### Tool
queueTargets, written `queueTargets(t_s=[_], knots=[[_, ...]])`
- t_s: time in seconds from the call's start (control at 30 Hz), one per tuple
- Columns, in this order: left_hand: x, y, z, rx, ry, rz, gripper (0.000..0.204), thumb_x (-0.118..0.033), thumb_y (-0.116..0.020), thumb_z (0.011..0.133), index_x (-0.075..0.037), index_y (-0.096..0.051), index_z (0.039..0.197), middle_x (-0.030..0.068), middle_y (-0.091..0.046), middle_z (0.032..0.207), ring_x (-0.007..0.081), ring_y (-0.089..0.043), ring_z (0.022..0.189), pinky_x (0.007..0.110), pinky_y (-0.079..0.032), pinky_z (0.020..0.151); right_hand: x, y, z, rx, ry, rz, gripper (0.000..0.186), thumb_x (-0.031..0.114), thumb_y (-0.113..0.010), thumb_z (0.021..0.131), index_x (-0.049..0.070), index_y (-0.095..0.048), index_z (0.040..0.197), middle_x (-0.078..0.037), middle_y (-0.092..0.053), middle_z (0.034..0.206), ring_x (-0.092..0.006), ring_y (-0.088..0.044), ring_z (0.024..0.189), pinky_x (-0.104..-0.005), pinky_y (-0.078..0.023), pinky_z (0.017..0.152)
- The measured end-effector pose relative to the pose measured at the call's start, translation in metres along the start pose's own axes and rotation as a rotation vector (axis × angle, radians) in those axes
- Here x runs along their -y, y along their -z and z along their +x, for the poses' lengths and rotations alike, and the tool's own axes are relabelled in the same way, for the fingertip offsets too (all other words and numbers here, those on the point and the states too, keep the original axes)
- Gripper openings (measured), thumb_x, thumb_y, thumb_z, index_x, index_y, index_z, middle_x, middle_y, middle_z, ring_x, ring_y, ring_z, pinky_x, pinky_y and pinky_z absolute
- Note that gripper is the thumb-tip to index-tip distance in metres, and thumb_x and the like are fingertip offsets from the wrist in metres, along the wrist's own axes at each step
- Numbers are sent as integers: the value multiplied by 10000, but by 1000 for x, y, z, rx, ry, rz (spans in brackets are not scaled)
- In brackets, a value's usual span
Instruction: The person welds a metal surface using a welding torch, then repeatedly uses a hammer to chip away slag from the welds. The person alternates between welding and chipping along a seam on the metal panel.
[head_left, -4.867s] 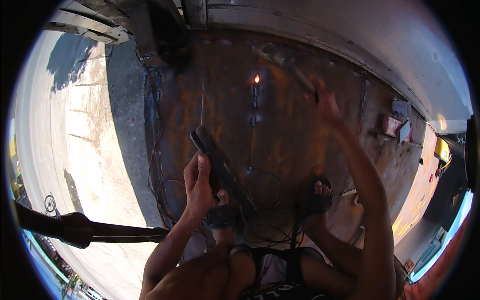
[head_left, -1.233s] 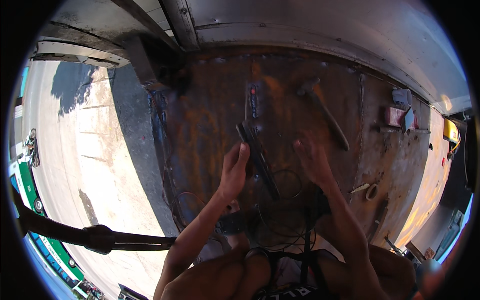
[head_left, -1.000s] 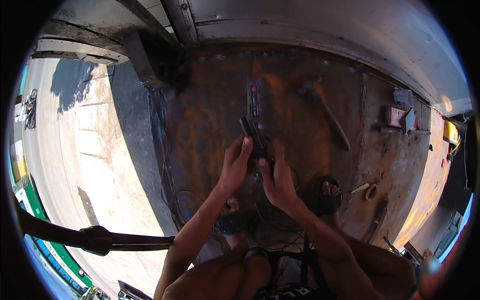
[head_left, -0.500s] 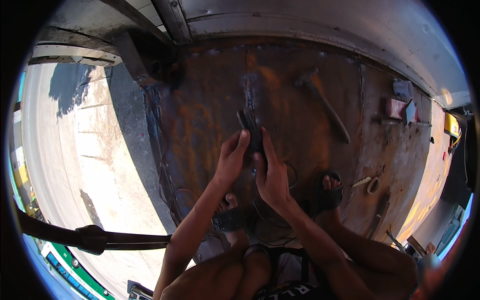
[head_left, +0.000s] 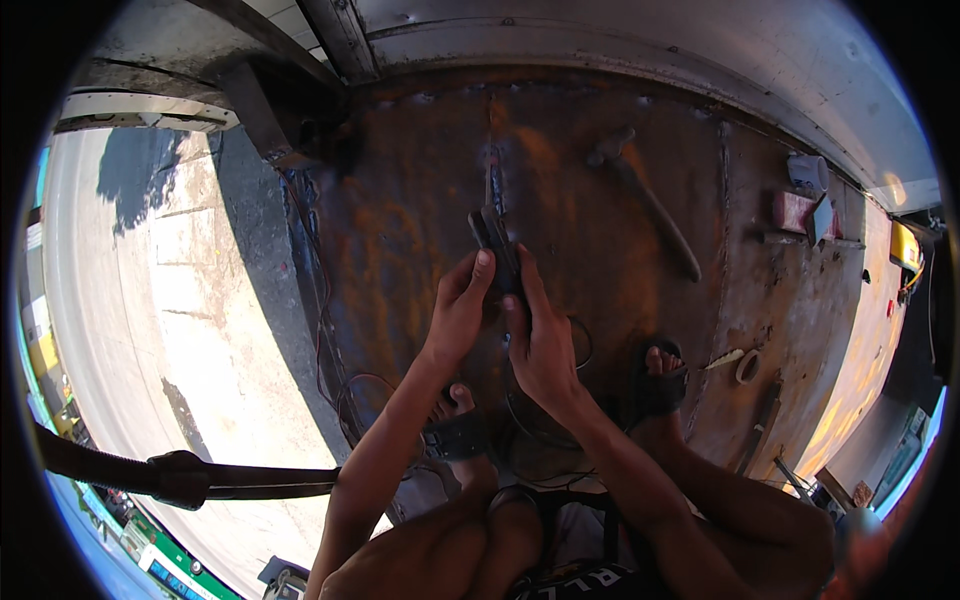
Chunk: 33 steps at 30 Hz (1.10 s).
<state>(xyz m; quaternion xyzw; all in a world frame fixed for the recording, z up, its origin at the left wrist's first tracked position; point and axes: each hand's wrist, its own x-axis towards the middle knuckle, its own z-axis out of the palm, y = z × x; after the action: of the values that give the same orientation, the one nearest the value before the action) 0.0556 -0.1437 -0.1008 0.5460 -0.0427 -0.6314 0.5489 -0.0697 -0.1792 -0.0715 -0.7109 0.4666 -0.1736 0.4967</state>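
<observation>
Both of my hands are around a dark electrode holder (head_left: 508, 268), held upright in front of me with its two jaws pointing away. My left hand (head_left: 460, 312) has its thumb along the left jaw. My right hand (head_left: 543, 345) wraps the lower right side, with its thumb against the handle. A thin rod (head_left: 488, 185) seems to extend from the jaws along the rough weld seam (head_left: 497, 178); its exact join is hard to make out. A black cable (head_left: 583, 345) curls on the plate beside my right hand.
A hammer (head_left: 655, 210) lies on the rusty metal floor (head_left: 400, 200). At the right are a grey-white cup (head_left: 807, 173), a reddish box (head_left: 793, 212) and a tape roll (head_left: 747, 368). My sandalled feet flank my hands. The floor drops off at the left to sunlit pavement (head_left: 200, 270).
My hands and the electrode holder have shifted slightly away from me and left. My right thumb sits a little higher on the handle. The thin rod now shows beyond the jaws.
</observation>
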Motion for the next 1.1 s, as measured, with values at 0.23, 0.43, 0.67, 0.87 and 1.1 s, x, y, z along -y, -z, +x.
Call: queueTargets(t_s=[0.23, 0.43, 0.67, 0.87, 1.1], knots=[[0, 0, -1, -1, -34, 13, 442, -426, -475, 1059, -31, -641, 1168, -26, -655, 942, 26, -570, 862, 217, -472, 749, -3, -2, -1, 0, 4, -13, 546, 77, -484, 1015, 57, -309, 1532, -274, -682, 1037, -427, -701, 926, -417, -537, 721], [1, 2, -1, -3, -28, 25, 443, -418, -476, 1061, -23, -641, 1174, -29, -646, 947, 23, -543, 881, 220, -456, 774, -2, -3, -2, 6, -13, -14, 547, 74, -483, 1015, 59, -307, 1534, -274, -683, 1042, -428, -701, 928, -409, -538, 726], [4, 3, 0, 20, -62, 19, 437, -411, -469, 1065, -24, -639, 1175, -29, -646, 951, 21, -537, 881, 217, -452, 771, -4, -4, -3, -5, 6, -24, 553, 74, -484, 1016, 63, -301, 1538, -275, -684, 1037, -424, -703, 934, -402, -539, 731], [0, 0, -3, 47, -62, -22, 428, -403, -466, 1067, -26, -633, 1183, -29, -652, 960, 20, -549, 873, 212, -455, 763, -1, -1, -4, 9, -21, -29, 538, 63, -482, 1016, 42, -316, 1527, -269, -683, 1055, -408, -705, 958, -399, -538, 761], [1, 2, -2, 23, -77, 35, 435, -408, -462, 1067, -28, -634, 1190, -27, -655, 975, 23, -552, 890, 216, -457, 776, -3, -4, -4, 2, 2, -36, 604, 69, -538, 995, 75, -290, 1546, -238, -664, 1012, -397, -691, 866, -450, -523, 725]])
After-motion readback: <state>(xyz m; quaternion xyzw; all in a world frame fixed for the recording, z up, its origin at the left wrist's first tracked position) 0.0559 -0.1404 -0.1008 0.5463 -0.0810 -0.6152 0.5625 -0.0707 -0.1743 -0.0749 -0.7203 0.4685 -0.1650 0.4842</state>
